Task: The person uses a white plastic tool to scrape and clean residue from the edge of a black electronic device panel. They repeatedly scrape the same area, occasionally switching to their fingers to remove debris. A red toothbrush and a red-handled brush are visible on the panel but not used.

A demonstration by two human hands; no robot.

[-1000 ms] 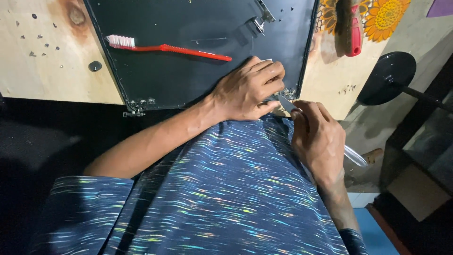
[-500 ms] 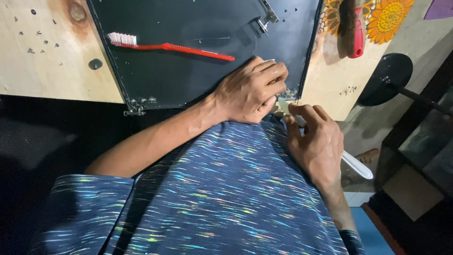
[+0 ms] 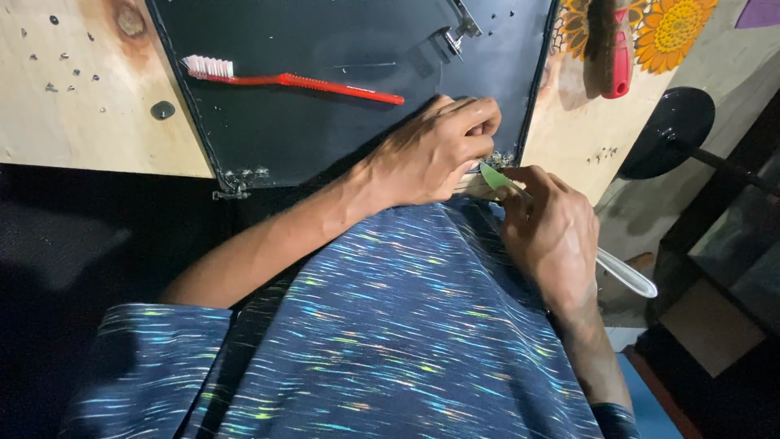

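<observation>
Flat black rectangular panel (image 3: pixel 325 122) lies on the pale plywood table (image 3: pixel 73 106), its near edge at the table's front edge. Left hand (image 3: pixel 435 154) curled, fingers pressed down on the panel's near right corner. Right hand (image 3: pixel 548 232) grips a thin green-tipped tool with a white handle (image 3: pixel 626 275), tip touching that same corner beside the left fingers. Red toothbrush with white bristles (image 3: pixel 292 80) rests across the panel's far side, well apart. Red-handled brush (image 3: pixel 616 49) lies toward the table's far right; loose small screws (image 3: pixel 57 57) scattered at far left.
</observation>
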